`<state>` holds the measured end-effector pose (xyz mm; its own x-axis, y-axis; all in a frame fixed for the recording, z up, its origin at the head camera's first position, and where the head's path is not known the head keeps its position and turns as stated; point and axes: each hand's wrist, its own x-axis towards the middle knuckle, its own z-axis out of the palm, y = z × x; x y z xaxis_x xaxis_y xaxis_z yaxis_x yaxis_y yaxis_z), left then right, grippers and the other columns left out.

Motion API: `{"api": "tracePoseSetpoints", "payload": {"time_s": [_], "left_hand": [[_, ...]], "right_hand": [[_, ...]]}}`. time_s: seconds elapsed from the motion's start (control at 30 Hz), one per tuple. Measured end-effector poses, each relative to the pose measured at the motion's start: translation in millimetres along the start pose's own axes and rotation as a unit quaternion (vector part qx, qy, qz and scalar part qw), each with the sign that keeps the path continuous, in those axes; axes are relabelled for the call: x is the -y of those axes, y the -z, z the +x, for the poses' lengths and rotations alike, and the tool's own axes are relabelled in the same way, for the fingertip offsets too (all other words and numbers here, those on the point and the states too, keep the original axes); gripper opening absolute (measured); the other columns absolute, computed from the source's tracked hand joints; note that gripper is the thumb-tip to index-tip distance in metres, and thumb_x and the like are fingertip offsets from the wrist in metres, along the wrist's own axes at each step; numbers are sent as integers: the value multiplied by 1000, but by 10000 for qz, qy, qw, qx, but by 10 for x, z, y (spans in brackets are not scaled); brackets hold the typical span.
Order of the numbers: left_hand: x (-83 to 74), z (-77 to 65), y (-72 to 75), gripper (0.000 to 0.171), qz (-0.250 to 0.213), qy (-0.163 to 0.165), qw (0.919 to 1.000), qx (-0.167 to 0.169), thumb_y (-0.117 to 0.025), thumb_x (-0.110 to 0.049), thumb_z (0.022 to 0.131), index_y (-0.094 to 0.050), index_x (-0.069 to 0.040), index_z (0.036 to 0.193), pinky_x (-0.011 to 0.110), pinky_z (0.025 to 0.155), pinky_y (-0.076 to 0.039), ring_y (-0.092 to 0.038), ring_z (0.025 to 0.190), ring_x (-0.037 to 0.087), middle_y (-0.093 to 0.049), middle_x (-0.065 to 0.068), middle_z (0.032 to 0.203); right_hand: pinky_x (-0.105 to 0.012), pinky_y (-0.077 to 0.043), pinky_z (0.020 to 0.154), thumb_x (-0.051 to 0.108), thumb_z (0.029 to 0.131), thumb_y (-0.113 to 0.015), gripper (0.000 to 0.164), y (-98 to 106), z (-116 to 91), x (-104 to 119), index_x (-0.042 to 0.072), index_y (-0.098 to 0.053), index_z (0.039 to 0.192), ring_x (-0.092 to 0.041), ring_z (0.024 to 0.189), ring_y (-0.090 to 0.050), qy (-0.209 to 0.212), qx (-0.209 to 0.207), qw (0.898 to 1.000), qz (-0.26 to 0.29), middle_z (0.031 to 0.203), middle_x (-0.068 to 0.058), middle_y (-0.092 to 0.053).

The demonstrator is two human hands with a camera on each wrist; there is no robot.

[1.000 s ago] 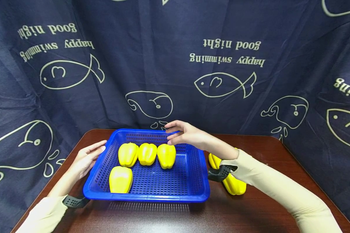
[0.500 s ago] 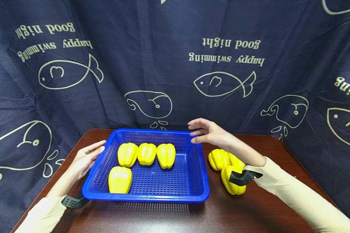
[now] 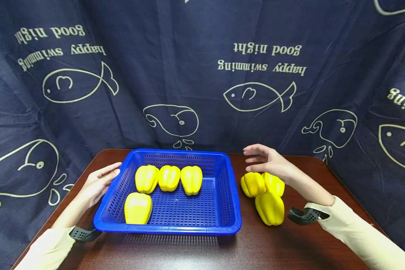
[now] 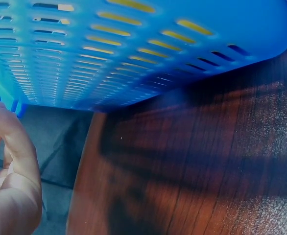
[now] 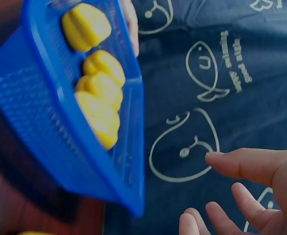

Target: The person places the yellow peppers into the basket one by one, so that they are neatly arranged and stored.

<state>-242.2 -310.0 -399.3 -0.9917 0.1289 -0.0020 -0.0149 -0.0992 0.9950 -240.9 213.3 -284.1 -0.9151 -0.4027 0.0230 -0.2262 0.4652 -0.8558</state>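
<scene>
A blue plastic basket holds several yellow bell peppers: a row of three with a middle pepper, and another pepper at the front left. My left hand lies beside the basket's left side, fingertips touching the rim; in the left wrist view that hand is partly cut off. Right of the basket, three more bell peppers sit close together on the table. Above the back two hovers my right hand, fingers loosely extended and holding nothing, as the right wrist view also shows.
The brown wooden table ends at a dark blue curtain printed with fish and whales, which hangs behind and at both sides. A dark wrist strap sits on the right wrist, and another strap on the left.
My right hand has moved right, from over the basket to above the loose bell peppers, staying empty. My left hand stays at the basket's rim.
</scene>
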Motion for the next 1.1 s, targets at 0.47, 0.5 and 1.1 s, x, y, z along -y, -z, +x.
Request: {"api": "tracePoseSetpoints", "payload": {"time_s": [0.47,0.5,1.1], "left_hand": [[6,2,7,33,20,34,10000,-13,-55,-17,98,-59,-27,130,24,70,-58,-70,84,5,-70,-19,100],[5,1,6,33,-5,31,10000,-11,-54,-16,98,-60,-28,129,24,70,-58,-70,84,6,-70,-19,100],[10,3,-3,31,58,-72,9999,103,-56,-19,98,-61,-28,127,25,70,-59,-70,85,6,-70,-18,102]], "right_hand": [[-19,-52,83,6,83,-72,61,252,-356,-443,-8,-42,134,-27,110,-59,-407,-264,9986,-191,135,-30,-46],[-19,-52,82,6,83,-72,61,266,-379,-472,-8,-42,134,-27,110,-59,-429,-296,9984,-201,135,-31,-46],[-22,-55,80,11,84,-72,64,311,-785,-1110,-11,-38,133,-11,102,-59,-813,-330,9957,307,126,-29,-50]]}}
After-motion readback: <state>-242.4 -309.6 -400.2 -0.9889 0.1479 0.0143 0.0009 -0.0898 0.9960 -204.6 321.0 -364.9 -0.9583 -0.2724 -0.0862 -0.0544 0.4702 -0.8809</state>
